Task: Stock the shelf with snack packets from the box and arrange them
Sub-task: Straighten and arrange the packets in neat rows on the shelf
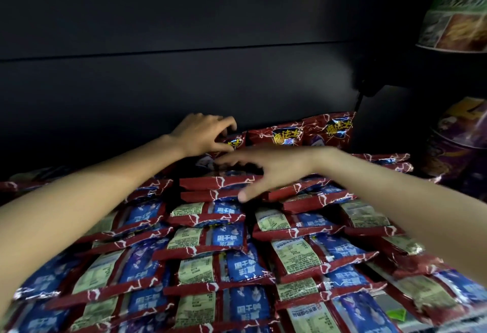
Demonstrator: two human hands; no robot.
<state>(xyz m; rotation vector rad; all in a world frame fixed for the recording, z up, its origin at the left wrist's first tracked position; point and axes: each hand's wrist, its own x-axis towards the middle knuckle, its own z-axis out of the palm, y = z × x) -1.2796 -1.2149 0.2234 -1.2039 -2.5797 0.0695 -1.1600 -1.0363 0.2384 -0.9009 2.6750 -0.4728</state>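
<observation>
Several red and blue snack packets point(208, 243) lie in overlapping rows across the shelf, backs up. At the rear, three packets stand upright against the dark back wall; the middle one point(284, 138) shows its yellow logo. My left hand point(204, 132) reaches to the back and pinches the top of the leftmost upright packet point(234, 142). My right hand point(266, 171) hovers over the stacked packets just in front of it, fingers spread, thumb touching a red packet edge point(216, 183). No box is in view.
The dark back panel point(184, 82) of the shelf rises behind the packets. At the right stand instant noodle cups: a green one point(458, 11) on the upper shelf and a purple one point(463, 137) beside the packets. A black bracket point(366, 90) hangs between them.
</observation>
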